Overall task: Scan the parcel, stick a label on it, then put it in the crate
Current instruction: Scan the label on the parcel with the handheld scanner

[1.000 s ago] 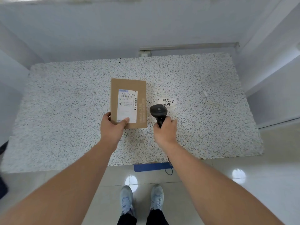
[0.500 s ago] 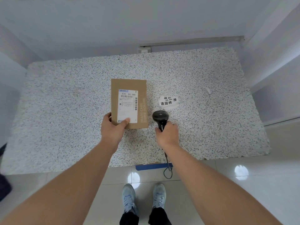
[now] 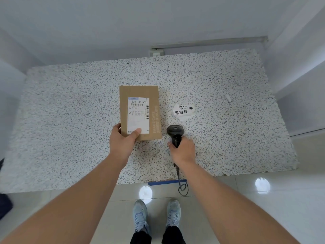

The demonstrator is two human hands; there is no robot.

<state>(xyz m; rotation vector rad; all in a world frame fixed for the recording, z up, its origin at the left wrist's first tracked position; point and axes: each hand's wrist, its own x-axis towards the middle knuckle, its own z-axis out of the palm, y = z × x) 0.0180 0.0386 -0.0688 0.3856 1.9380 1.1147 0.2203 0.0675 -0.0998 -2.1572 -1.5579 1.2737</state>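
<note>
A flat brown cardboard parcel [image 3: 139, 110] with a white shipping label lies on the speckled table [image 3: 70, 111]. My left hand [image 3: 123, 143] grips its near left corner, thumb on the label. A black handheld barcode scanner [image 3: 175, 132] is just right of the parcel, low over the table, and my right hand [image 3: 183, 150] is closed around its handle. Its cable [image 3: 182, 184] hangs over the table's front edge. A small pile of white stickers with black characters [image 3: 183, 111] lies beyond the scanner. No crate is in view.
White walls close in the table at the back and right, with a metal rail [image 3: 209, 42] along the back. A blue strip [image 3: 167, 182] shows under the front edge. My shoes [image 3: 156, 215] stand on the glossy tiled floor.
My right hand has brought the scanner down and nearer the table's front edge, away from the stickers. The parcel and my left hand have stayed put.
</note>
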